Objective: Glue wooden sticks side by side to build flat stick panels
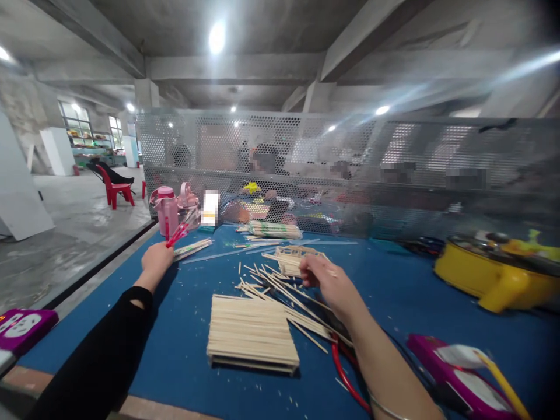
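My left hand (157,261) is closed at the far left of the table, round the lower end of a bundle of thin red and clear pieces (178,233) whose exact kind is blurred. Beside it lies a narrow pack of sticks (192,248). My right hand (322,279) hangs over the loose wooden sticks (280,286), fingers curled together; whatever they hold is hidden. Just behind those fingers stands a small stick frame (291,256). Nearest me sits a flat box-like piece of wooden sticks laid side by side (251,329). A tool with red handles (343,373) lies under my right forearm.
A pink bottle (166,213) stands at the back left. Packs of sticks (273,229) lie before a perforated metal screen (306,151), people behind it. A yellow pot (472,274) and purple power strip (464,373) are right; another power strip (28,329) is left.
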`<state>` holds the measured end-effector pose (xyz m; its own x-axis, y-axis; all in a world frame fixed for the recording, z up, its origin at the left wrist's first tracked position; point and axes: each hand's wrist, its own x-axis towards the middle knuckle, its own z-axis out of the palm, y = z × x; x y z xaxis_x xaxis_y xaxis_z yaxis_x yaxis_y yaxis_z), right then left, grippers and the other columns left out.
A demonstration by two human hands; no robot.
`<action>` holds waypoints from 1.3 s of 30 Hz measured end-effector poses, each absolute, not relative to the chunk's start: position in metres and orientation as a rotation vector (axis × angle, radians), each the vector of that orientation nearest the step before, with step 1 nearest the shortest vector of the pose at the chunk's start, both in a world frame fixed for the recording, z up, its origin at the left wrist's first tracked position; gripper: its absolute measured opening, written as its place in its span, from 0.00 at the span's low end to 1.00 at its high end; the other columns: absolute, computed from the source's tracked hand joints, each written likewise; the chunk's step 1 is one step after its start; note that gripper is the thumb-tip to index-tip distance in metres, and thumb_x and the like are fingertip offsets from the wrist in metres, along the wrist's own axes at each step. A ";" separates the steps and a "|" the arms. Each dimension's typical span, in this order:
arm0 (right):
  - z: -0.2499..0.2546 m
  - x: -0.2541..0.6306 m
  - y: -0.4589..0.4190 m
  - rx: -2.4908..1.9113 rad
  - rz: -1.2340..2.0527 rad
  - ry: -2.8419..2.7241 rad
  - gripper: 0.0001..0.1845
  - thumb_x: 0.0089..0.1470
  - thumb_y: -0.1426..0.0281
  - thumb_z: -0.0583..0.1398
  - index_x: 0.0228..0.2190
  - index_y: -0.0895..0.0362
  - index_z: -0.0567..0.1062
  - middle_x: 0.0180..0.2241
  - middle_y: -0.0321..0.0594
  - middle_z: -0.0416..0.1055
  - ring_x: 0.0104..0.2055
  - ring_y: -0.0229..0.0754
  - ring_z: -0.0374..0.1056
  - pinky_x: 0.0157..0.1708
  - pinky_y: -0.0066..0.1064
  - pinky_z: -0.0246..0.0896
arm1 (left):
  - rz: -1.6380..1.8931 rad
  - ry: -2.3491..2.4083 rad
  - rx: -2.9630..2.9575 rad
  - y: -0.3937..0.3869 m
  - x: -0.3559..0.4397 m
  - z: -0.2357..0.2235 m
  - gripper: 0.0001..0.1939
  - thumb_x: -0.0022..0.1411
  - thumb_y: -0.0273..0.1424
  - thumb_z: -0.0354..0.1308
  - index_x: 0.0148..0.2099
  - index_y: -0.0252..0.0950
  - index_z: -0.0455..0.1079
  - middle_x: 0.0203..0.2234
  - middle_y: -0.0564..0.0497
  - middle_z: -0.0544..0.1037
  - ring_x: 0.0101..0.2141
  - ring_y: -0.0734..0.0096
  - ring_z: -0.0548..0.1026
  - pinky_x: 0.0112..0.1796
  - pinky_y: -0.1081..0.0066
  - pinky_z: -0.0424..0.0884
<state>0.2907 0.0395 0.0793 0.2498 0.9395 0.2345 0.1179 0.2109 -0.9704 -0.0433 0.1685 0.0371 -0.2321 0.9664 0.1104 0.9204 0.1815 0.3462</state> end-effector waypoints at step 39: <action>0.077 0.224 0.019 -1.284 0.073 -1.968 0.16 0.55 0.62 0.51 0.22 0.55 0.71 0.24 0.37 0.71 0.30 0.41 0.64 0.33 0.31 0.52 | 1.094 0.902 1.273 0.094 0.050 0.070 0.22 0.44 0.50 0.59 0.26 0.36 0.58 0.10 0.66 0.47 0.11 0.85 0.45 0.14 0.79 0.43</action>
<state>0.2237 0.0188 0.0765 -0.1954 0.8007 0.5663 0.7568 0.4904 -0.4322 0.0499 0.0943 0.0696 0.2645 0.9624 0.0623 -0.1225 -0.0305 0.9920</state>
